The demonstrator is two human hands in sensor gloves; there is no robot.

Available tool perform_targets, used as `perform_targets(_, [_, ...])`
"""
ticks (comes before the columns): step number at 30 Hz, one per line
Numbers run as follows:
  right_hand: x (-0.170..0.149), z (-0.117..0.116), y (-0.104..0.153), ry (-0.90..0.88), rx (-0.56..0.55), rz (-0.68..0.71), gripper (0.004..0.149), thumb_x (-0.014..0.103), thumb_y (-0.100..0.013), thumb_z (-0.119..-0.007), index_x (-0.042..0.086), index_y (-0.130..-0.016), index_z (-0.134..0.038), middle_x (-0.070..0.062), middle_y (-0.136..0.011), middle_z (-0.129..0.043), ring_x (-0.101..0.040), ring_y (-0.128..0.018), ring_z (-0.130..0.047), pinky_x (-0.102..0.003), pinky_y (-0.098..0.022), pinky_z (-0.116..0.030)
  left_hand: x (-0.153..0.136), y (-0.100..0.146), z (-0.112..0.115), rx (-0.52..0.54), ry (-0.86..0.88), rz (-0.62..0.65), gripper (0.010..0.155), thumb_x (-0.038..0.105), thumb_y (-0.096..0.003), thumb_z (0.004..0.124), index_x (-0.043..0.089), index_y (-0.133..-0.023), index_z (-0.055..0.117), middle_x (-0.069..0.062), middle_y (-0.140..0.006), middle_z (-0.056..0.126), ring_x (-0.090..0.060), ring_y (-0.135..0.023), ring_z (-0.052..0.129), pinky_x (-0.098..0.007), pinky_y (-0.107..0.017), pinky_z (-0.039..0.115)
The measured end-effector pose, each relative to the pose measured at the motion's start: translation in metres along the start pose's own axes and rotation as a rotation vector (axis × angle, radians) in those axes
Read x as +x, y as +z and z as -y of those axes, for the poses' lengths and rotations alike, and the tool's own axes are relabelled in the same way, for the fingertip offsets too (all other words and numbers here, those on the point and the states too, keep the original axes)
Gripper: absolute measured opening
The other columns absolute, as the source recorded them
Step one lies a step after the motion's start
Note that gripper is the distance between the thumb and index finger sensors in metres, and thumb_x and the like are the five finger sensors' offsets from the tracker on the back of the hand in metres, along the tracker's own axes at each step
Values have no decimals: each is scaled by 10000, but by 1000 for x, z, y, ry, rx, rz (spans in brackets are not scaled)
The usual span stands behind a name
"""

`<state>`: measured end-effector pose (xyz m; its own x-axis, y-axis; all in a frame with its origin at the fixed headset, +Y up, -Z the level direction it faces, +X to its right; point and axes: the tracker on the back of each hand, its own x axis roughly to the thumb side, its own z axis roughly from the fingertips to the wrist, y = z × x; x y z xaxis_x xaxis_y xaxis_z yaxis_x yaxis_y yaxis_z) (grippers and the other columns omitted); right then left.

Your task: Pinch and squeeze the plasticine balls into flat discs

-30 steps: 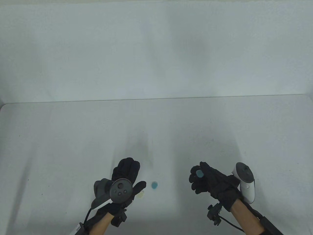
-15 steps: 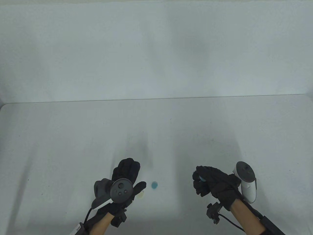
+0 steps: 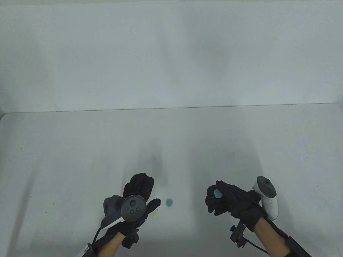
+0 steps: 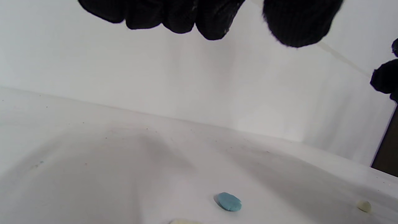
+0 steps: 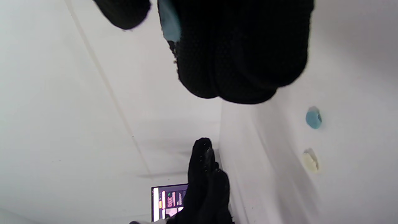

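Note:
My right hand (image 3: 216, 193) pinches a flattened blue plasticine piece (image 3: 217, 193) between thumb and fingers, held above the table at the front right. The right wrist view shows the piece's edge (image 5: 170, 21) between the thumb and the curled fingers (image 5: 236, 56). A blue disc (image 3: 169, 202) lies flat on the white table (image 3: 80, 160) between the hands; it also shows in the left wrist view (image 4: 229, 201) and the right wrist view (image 5: 313, 119). My left hand (image 3: 148, 192) is open and empty, just left of that disc, fingers stretched forward.
A pale cream disc (image 3: 154, 213) lies by my left thumb, also in the right wrist view (image 5: 310, 161). A small cream lump (image 4: 363, 206) lies further right in the left wrist view. A white wall (image 3: 171, 53) rises behind the table. A lit screen (image 5: 169, 200) shows low in the right wrist view.
My right hand's fingers closed over the blue piece, then eased, and the hand shifted slightly left; the piece shows again. The left hand and both discs have not moved.

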<state>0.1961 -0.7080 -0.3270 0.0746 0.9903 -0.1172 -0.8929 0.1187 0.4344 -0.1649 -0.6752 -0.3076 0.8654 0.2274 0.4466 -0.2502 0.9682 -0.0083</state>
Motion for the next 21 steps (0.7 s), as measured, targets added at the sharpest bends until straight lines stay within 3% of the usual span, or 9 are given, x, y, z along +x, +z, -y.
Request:
perform_targets(5, [3,0,0,-7,-5,12,432,348,-614,-664,16,-850,-805,-91,-599,-1028,-223,-436,-1084,-252,-274,-979,0,-1,1,-2,2,3,777,477,-541,688,37,-1141,465,-290,-1159,404,-560,-1063,446,-637,-732,473])
perform_targets(12, [6,0,3,54,-107,24,422,338,-612,-664,19,-845,-813,-72,-565,-1035,-199,-391,-1093,-235,-239,-985,0,0,1,-2,-1,3,776,476,-540,689,37,-1140,466,-291,-1158,405,-560,-1062,447,-633,-734,472])
perform_targets(14, [4,2,3,51,-107,15,463,381,-626,-623,24,-866,-795,-97,-639,-1017,-240,-451,-1077,-262,-288,-977,1,0,0,4,-8,7,777,477,-540,688,37,-1141,466,-289,-1159,405,-560,-1063,446,-633,-733,473])
perform_targets(17, [1,2,3,30,-71,-1,709,558,-611,-545,-41,-941,-729,-194,-749,-963,-332,-545,-1031,-317,-353,-949,0,0,0,4,3,3,777,476,-541,688,37,-1141,464,-289,-1159,403,-560,-1063,445,-634,-735,470])
perform_targets(21, [1,2,2,27,-65,-3,690,548,-597,-613,-32,-956,-715,-185,-766,-954,-317,-568,-1030,-304,-362,-953,0,0,-1,11,-1,5,777,477,-541,688,37,-1141,466,-289,-1158,405,-558,-1064,446,-634,-733,473])
